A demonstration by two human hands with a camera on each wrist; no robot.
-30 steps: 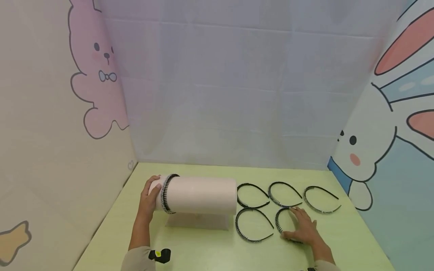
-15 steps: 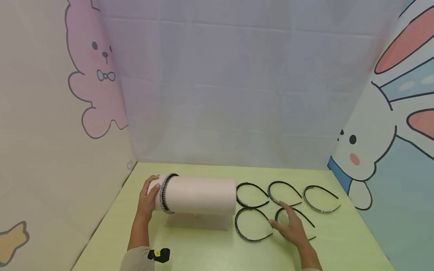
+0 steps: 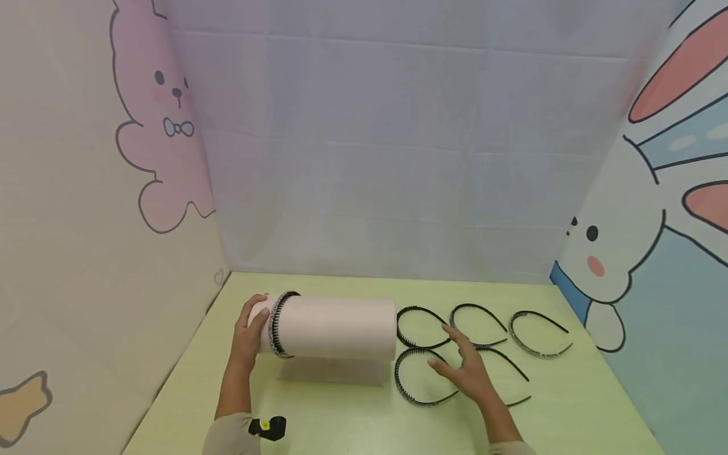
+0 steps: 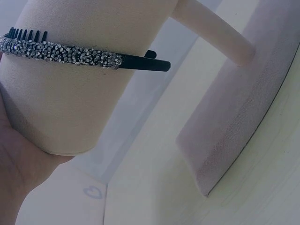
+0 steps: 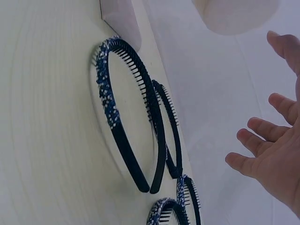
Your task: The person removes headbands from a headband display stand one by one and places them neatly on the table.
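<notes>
A pale pink padded cylinder (image 3: 341, 328) lies sideways on a stand (image 3: 332, 371). My left hand (image 3: 248, 335) grips its left end, thumb on the near side. Around the cylinder by that hand sits a black toothed headband (image 4: 84, 55) covered in silvery glitter stones. My right hand (image 3: 469, 373) hovers with fingers spread over the loose headbands, holding nothing. Below it lies a near headband (image 3: 400, 385) with dark blue glitter, seen whole in the right wrist view. Another near headband (image 3: 514, 366) is partly hidden behind the right hand and forearm.
Three more headbands lie in a back row: a left one (image 3: 423, 309), a middle one (image 3: 474, 306) and a right one (image 3: 537, 354). The pale yellow table (image 3: 318, 430) meets a grey-white back wall (image 3: 370, 189); printed side walls flank it.
My right hand has lifted off the near right headband and moved left, towards the cylinder, with its fingers spread. My left hand stays on the cylinder's end.
</notes>
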